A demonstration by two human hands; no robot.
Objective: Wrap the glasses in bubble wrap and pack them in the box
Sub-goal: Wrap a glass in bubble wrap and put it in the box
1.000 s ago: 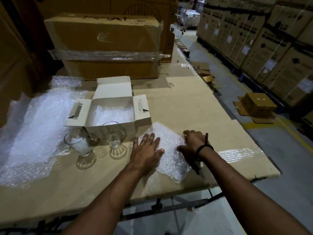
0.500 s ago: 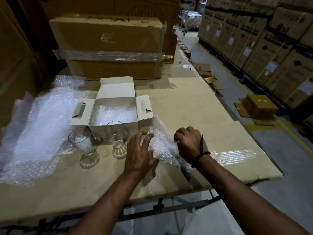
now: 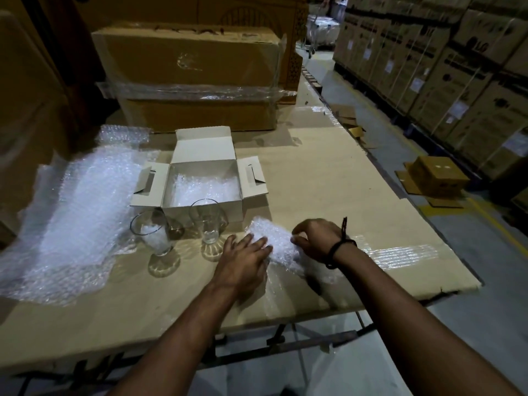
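Rolling a soft, crinkly clear bubble wrap bundle (image 3: 274, 244) near the open white cardboard box (image 3: 204, 181), left hand (image 3: 243, 261) lies flat, right hand (image 3: 317, 238) pinches it. Breakable clear footed glasses (image 3: 154, 238) wait; hold them by the bowl.

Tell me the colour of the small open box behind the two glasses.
White, inside and out: the small open box shows best in the head view.

Whatever the bubble-wrap bundle (image 3: 274, 244) holds is hidden; carton labels (image 3: 457, 110) are too small to read.
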